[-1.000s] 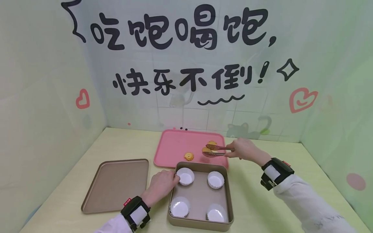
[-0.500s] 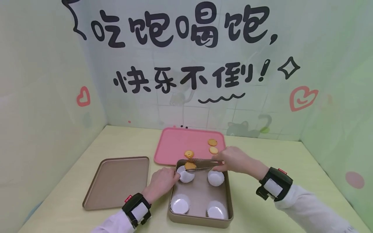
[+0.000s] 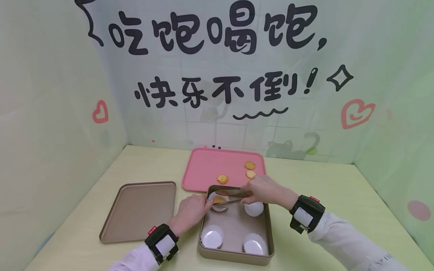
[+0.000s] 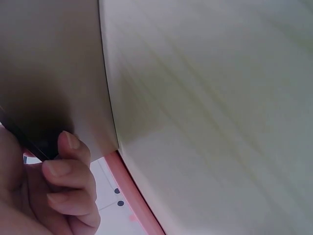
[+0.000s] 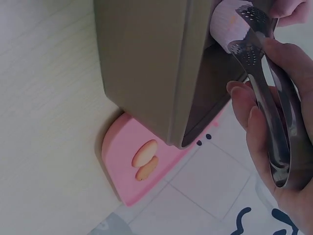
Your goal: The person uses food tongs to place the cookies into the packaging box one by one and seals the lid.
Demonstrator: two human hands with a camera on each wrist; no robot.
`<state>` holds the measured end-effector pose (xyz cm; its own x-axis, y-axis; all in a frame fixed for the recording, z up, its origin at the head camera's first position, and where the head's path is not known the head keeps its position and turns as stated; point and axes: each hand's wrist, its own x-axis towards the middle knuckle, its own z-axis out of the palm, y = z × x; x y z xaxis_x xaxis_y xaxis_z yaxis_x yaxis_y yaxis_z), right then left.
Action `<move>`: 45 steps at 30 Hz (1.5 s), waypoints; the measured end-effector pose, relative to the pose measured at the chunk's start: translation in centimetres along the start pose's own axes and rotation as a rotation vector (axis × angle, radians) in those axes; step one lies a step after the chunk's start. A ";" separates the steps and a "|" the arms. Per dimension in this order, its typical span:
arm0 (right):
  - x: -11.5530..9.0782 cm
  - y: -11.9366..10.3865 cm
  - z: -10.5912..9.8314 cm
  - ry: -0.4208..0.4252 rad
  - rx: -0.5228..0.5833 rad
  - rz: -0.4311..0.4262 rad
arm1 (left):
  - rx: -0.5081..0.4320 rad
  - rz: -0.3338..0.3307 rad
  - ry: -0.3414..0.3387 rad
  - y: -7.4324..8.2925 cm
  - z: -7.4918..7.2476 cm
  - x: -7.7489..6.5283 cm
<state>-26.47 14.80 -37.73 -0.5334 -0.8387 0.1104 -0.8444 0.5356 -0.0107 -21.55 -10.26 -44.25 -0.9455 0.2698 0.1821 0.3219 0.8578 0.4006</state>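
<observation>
My right hand (image 3: 266, 191) holds metal tongs (image 5: 266, 93) with perforated heads over the baking pan (image 3: 237, 259). At the heads is a golden cookie (image 3: 219, 200), in or just over the far-left white paper cup (image 3: 222, 209). The heads stand apart in the right wrist view; whether they touch the cookie I cannot tell. My left hand (image 3: 190, 210) grips the pan's left rim near that cup, its fingers (image 4: 73, 176) curled against the outer wall. More paper cups sit at the far right (image 3: 254, 209), near left (image 3: 212, 238) and near right (image 3: 254, 244).
Behind the pan lies a pink tray (image 3: 203, 165) bearing a ring-patterned cookie (image 3: 222, 179) and two plain cookies (image 3: 250, 165) at its right side. To the left, a flat brown tray (image 3: 140, 212) rests on the table. A printed cloth wall (image 3: 217, 131) rises behind.
My right hand has brought the tongs and a cookie from the pink tray's right side leftward and nearer, down to the far-left paper cup. The tongs' heads have spread. My left hand keeps its grip.
</observation>
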 end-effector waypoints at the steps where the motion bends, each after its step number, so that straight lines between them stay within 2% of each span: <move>1: 0.0 0.0 0.0 0.004 0.000 -0.004 | 0.003 0.001 0.001 0.0 0.0 0.0; 5: -0.3 -0.2 -0.5 0.008 -0.016 -0.001 | 0.000 -0.001 -0.005 -0.1 0.1 0.0; 11: -2.4 0.1 -3.0 0.063 -0.054 0.048 | -0.009 -0.002 0.004 0.1 0.1 0.0; 16: -3.8 1.4 -4.7 0.144 -0.123 0.127 | -0.012 -0.009 0.017 0.1 0.1 -0.1; 22: -3.6 3.3 -4.9 0.209 -0.160 0.161 | -0.011 -0.014 0.018 0.1 0.0 -0.1; 27: -2.0 4.5 -3.8 0.167 -0.142 0.203 | -0.025 -0.025 0.015 0.3 0.0 -0.1; 32: 0.5 4.9 -2.3 0.066 -0.117 0.262 | -0.046 -0.041 0.005 0.2 -0.1 -0.1; 36: 2.0 5.0 -1.2 0.006 -0.133 0.267 | -0.057 -0.045 0.004 0.2 0.0 -0.2; 45: 3.6 4.9 0.5 -0.059 -0.039 0.308 | -0.070 -0.060 -0.004 0.4 0.0 -0.4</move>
<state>-32.57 14.36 -37.88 -0.7667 -0.6400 0.0500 -0.6407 0.7678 0.0033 -21.09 -10.03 -44.17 -0.9635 0.2206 0.1519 0.2669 0.8401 0.4723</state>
